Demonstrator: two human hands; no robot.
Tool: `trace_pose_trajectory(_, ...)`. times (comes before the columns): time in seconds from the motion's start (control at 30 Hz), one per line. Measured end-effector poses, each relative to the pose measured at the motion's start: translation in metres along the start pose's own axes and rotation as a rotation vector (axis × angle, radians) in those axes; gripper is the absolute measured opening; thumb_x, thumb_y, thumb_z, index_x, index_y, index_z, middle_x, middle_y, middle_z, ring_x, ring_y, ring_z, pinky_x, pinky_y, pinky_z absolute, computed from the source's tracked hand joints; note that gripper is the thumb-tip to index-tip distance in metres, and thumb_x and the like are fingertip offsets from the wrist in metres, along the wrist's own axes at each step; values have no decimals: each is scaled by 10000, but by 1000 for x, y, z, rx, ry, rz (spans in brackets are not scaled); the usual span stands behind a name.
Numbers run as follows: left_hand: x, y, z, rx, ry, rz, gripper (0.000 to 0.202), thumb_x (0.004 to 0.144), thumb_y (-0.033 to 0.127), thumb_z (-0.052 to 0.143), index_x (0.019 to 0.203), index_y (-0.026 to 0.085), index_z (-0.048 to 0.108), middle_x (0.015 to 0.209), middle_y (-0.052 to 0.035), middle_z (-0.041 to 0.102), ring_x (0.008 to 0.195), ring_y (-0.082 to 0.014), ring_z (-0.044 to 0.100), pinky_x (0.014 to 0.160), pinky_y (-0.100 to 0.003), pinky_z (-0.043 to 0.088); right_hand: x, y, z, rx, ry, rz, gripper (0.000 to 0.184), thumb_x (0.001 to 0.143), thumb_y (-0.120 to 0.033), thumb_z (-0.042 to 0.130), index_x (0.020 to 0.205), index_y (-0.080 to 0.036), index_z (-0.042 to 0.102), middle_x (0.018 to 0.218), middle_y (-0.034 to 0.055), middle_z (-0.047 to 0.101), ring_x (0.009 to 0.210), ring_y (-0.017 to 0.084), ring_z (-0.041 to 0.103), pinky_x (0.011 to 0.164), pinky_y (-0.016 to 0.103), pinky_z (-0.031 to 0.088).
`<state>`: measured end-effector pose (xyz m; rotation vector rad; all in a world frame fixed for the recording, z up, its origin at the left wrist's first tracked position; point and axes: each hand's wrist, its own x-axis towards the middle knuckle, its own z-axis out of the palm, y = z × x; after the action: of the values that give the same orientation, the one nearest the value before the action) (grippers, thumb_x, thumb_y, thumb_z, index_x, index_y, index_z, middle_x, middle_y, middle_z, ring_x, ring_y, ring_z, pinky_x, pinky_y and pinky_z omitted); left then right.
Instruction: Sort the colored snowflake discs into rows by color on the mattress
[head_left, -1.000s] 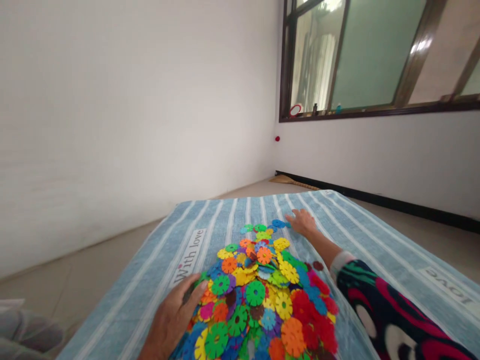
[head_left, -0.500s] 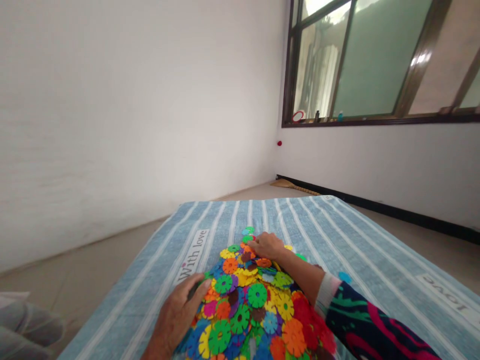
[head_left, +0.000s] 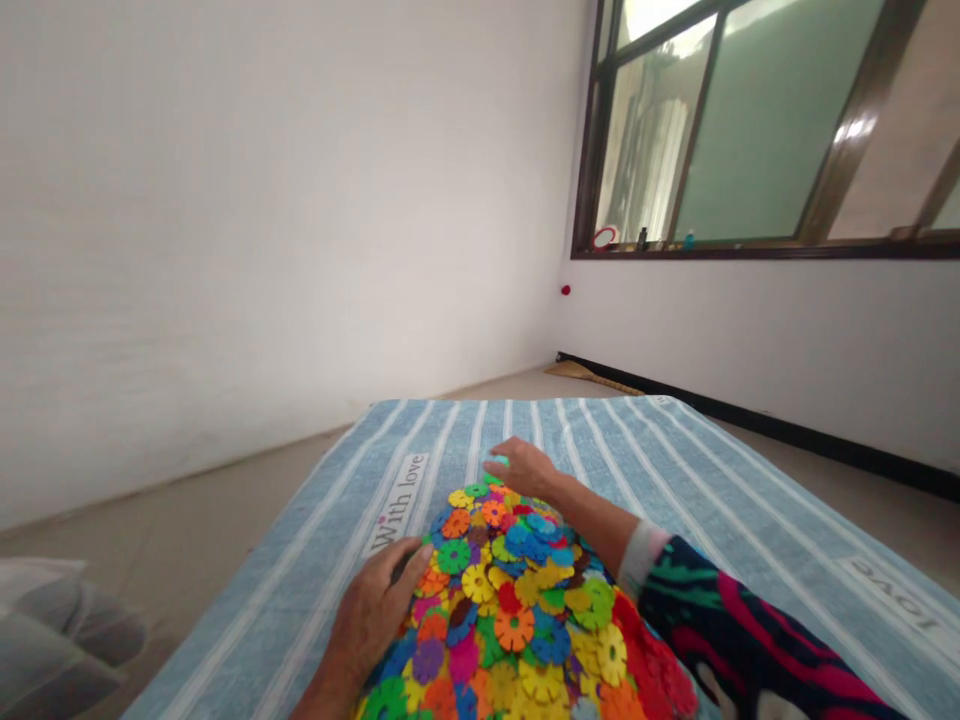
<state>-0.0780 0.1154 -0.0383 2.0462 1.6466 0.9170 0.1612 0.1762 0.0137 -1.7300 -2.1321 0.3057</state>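
Note:
A heap of colourful notched plastic flower discs [head_left: 514,628] lies on the striped blue cloth in front of me. My left hand [head_left: 379,605] rests against the heap's left side, thumb and fingers apart, holding nothing. Its fingertips are partly hidden. My right hand [head_left: 529,467] reaches across to the far tip of the heap, its fingers curled round a green-blue disc [head_left: 501,462]. The fingers cover much of that disc. Red discs [head_left: 652,660] gather at the heap's right side, beneath my right forearm.
The striped cloth [head_left: 300,600] covers a table-like surface with printed lettering. Grey translucent plastic [head_left: 67,635] shows at the lower left. A broom [head_left: 592,376] lies on the floor by the far wall. Small items, among them a round red-rimmed mirror [head_left: 604,238], stand on the window sill.
My right hand has moved slightly farther away, from the heap's upper part onto the discs at its tip. Several blue and red discs now show where it was. My left hand stays at the side.

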Motion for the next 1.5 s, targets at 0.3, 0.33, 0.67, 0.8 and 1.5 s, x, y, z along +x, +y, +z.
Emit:
trace_pose_trajectory(0.3, 2, -3, 3, 6, 25, -10, 453, 781, 551, 438, 919, 227, 723, 1009, -28, 739, 976, -231, 664, 912, -308, 507, 32, 10, 43, -8, -128, -35, 308, 930, -431, 548, 1025, -154, 642, 1068, 75, 646, 944, 208, 620, 834, 403, 491)
trace_pose_trajectory(0.33, 2, -3, 3, 4, 21, -8, 452, 780, 551, 437, 915, 229, 725, 1007, -25, 739, 973, -230, 664, 907, -304, 507, 24, 4, 43, 3, -147, -70, 305, 927, -437, 544, 986, -163, 663, 1020, 62, 667, 904, 197, 632, 804, 365, 495)
trace_pose_trajectory(0.67, 4, 4, -2, -8, -19, 9, 466, 791, 561, 411, 909, 242, 731, 957, -7, 746, 936, -224, 670, 824, -257, 506, -113, 75, -23, -28, 156, 171, 343, 921, -367, 518, 1186, -184, 636, 1219, 113, 629, 1125, 236, 578, 930, 307, 415)
trace_pose_trajectory(0.8, 3, 5, 0, 10, -30, -1, 462, 779, 557, 414, 892, 237, 726, 958, -15, 744, 950, -227, 662, 829, -255, 488, -182, 118, -17, -107, 258, 465, 373, 937, -393, 436, 1025, -122, 677, 1005, 186, 681, 1007, 312, 623, 863, 415, 439)
trace_pose_trajectory(1.5, -1, 9, 0, -7, -24, 51, 503, 776, 588, 399, 859, 206, 715, 952, -32, 742, 936, -212, 655, 823, -239, 470, -147, -23, 27, 189, 376, 54, 351, 888, -365, 506, 1192, -201, 570, 1230, 64, 603, 1152, 198, 534, 999, 304, 384)
